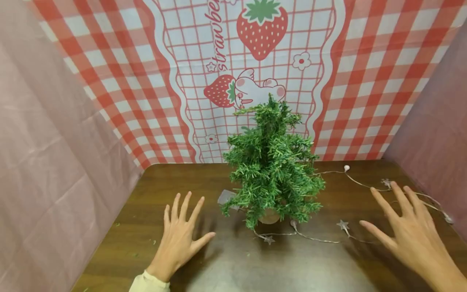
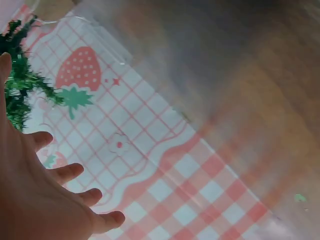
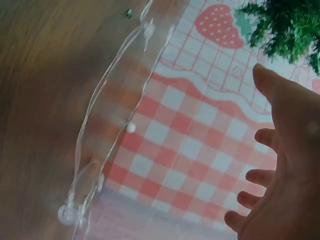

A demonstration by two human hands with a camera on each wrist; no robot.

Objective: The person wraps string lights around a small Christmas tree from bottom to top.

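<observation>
A small artificial Christmas tree (image 1: 271, 162) stands upright on the brown table, its round pale base (image 1: 269, 217) partly hidden by branches. My left hand (image 1: 180, 239) is to the left of the tree, fingers spread and straight, holding nothing. On the other side my right hand (image 1: 412, 227) is spread too, over part of a string of fairy lights (image 1: 315, 239). The wire runs round the front and right of the tree, with clear star ornaments (image 1: 343, 225) and a white round bulb (image 1: 346, 168) on it. In the right wrist view the light string (image 3: 107, 80) lies beyond the fingertips.
A clear, flat plastic piece (image 1: 227, 197) lies left of the tree. Behind the table (image 1: 164, 178) hangs a strawberry-print checked cloth (image 1: 255, 73); pink cloth (image 1: 54, 142) closes both sides. Small green bits (image 1: 135, 255) are scattered on the left of the tabletop.
</observation>
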